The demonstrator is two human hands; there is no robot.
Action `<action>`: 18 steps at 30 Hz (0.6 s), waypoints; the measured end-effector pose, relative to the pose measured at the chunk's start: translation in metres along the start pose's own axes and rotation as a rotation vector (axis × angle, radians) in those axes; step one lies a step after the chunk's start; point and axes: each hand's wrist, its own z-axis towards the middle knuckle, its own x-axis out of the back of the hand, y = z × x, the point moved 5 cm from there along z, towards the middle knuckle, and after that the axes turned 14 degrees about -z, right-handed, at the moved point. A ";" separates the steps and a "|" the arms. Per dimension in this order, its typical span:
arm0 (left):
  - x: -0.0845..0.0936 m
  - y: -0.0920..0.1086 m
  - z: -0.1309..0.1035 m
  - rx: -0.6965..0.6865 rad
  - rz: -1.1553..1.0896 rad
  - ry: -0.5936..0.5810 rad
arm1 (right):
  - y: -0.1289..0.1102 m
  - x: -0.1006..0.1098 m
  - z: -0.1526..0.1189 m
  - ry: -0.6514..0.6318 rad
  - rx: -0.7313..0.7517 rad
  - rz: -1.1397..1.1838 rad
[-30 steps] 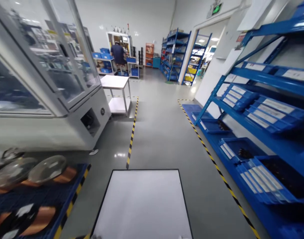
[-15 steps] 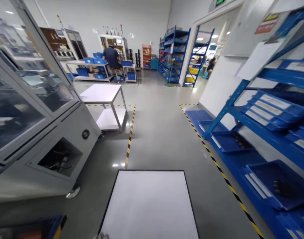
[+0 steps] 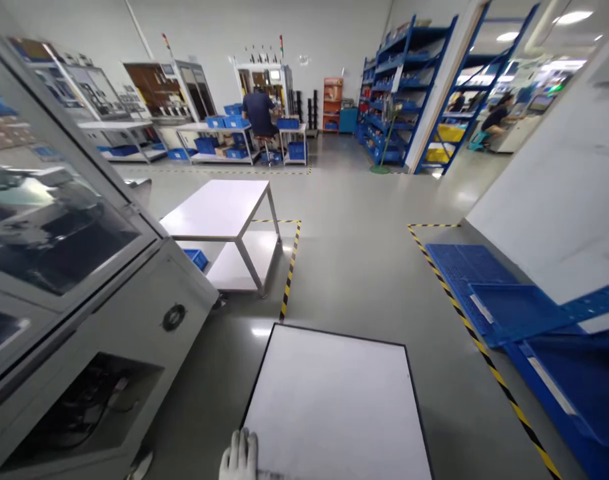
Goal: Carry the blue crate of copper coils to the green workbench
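A white flat top with a black edge (image 3: 334,407) fills the lower middle of the view, like the top of a cart or table; what is under it is hidden. At its near left corner my left hand (image 3: 238,457), in a pale glove, lies with the fingers stretched forward and side by side at the edge. Nothing shows in those fingers. The wrist is cut off by the bottom of the picture. My right hand is out of view.
To the left stands a grey machine with clear panels (image 3: 179,313), and past it a white table (image 3: 219,207). Blue shelving with trays (image 3: 514,307) lines the right, behind yellow-black floor tape (image 3: 464,320). A seated person (image 3: 259,113) works at the back.
The white top and I have moved forward, nearer the white table. The top now sits turned and further right in view. More of my left hand has come into sight.
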 end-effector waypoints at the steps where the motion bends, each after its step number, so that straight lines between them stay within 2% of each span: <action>1: 0.016 0.006 0.021 0.007 0.014 0.009 | -0.004 0.002 0.017 -0.038 0.023 -0.012; 5: 0.087 0.035 0.105 0.010 0.077 -0.006 | -0.015 0.013 0.083 -0.203 0.128 -0.056; 9: 0.146 0.058 0.196 -0.008 0.112 -0.049 | -0.031 0.046 0.165 -0.276 0.209 -0.068; 14: 0.206 0.080 0.306 0.001 0.107 -0.033 | -0.056 0.102 0.287 -0.274 0.226 -0.080; 18: 0.250 0.100 0.384 0.028 0.063 -0.028 | -0.071 0.138 0.385 -0.269 0.251 -0.113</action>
